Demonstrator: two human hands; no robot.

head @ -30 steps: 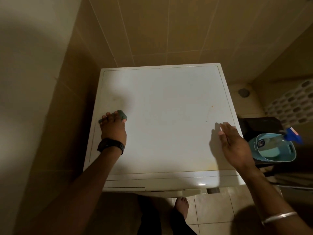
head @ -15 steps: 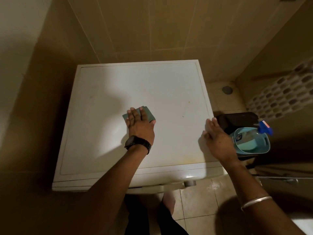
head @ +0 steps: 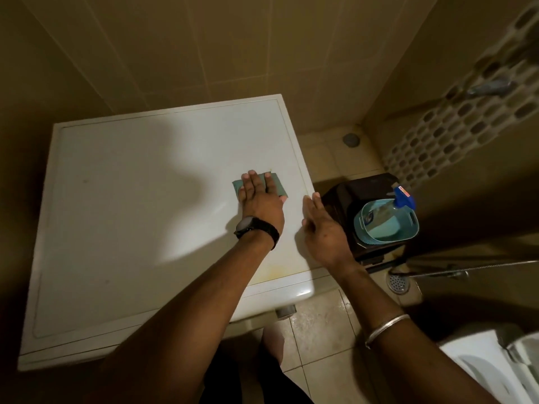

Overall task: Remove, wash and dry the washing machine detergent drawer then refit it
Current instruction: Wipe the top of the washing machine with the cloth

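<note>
Slid rightward since the earlier frame: left hand [head: 260,196], fingers flat, pressing the green cloth [head: 278,186] near the right edge of the washing machine top [head: 131,217]. Right hand [head: 323,228] relaxed and empty, resting over that edge. Wide bare top leftward. Blue basket [head: 388,227] on dark stool [head: 358,189] just beside. Detergent drawer unseen.
</note>
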